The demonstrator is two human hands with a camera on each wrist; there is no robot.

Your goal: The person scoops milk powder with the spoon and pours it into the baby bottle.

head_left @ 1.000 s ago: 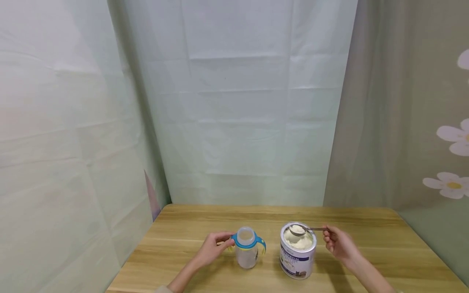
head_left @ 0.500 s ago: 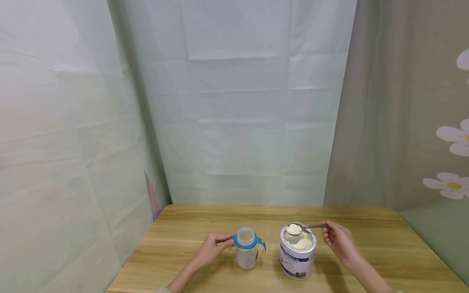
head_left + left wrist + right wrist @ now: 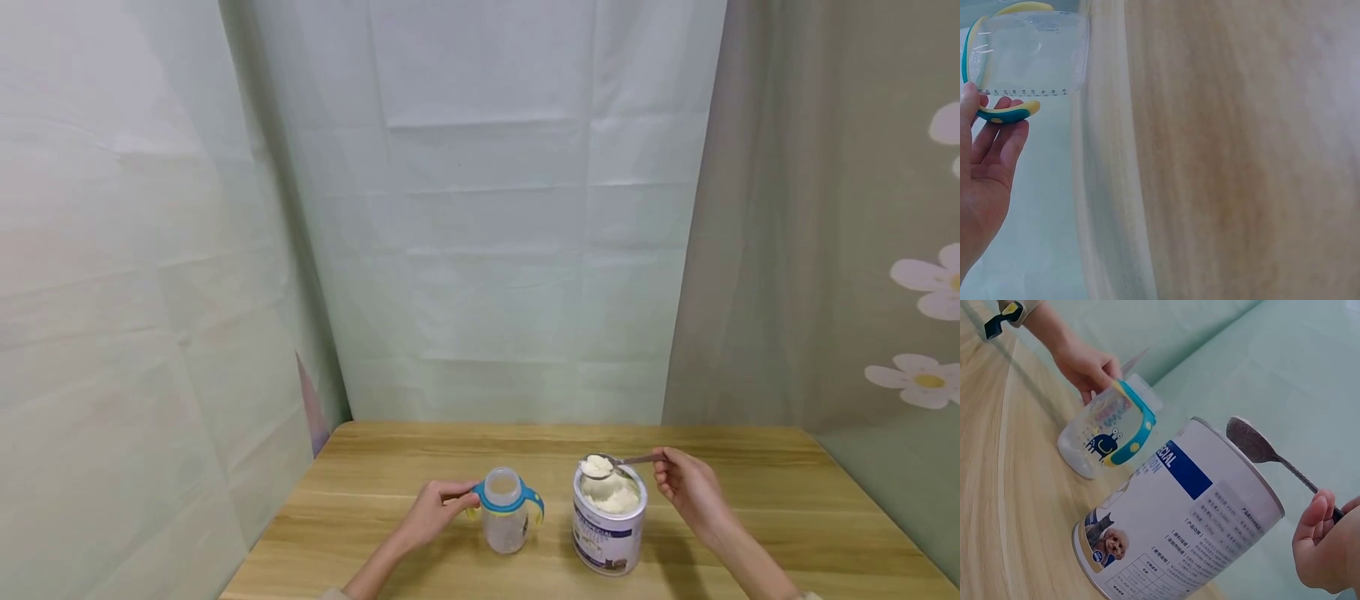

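My left hand [image 3: 435, 515] pinches one handle of a clear baby bottle [image 3: 506, 533] with a blue-and-yellow handle ring. The bottle stands upright and uncapped on the table; in the left wrist view its handle [image 3: 1010, 114] lies between thumb and fingers. To its right stands an open milk powder can [image 3: 609, 537], white with a blue band and pale powder [image 3: 618, 498] inside. My right hand [image 3: 692, 492] grips the end of a metal spoon [image 3: 637, 459]. The spoon's bowl, heaped with powder, is just above the can's rim. In the right wrist view the spoon's underside [image 3: 1250, 442] shows.
The wooden table [image 3: 375, 467] has rounded far corners. Pale cloth [image 3: 487, 292] hangs behind it and at the left, and a curtain with white flowers [image 3: 926, 381] hangs on the right.
My right hand has raised the spoon with its powder and shifted it slightly left, from inside the can's mouth to above the far rim. The left hand and bottle have stayed put.
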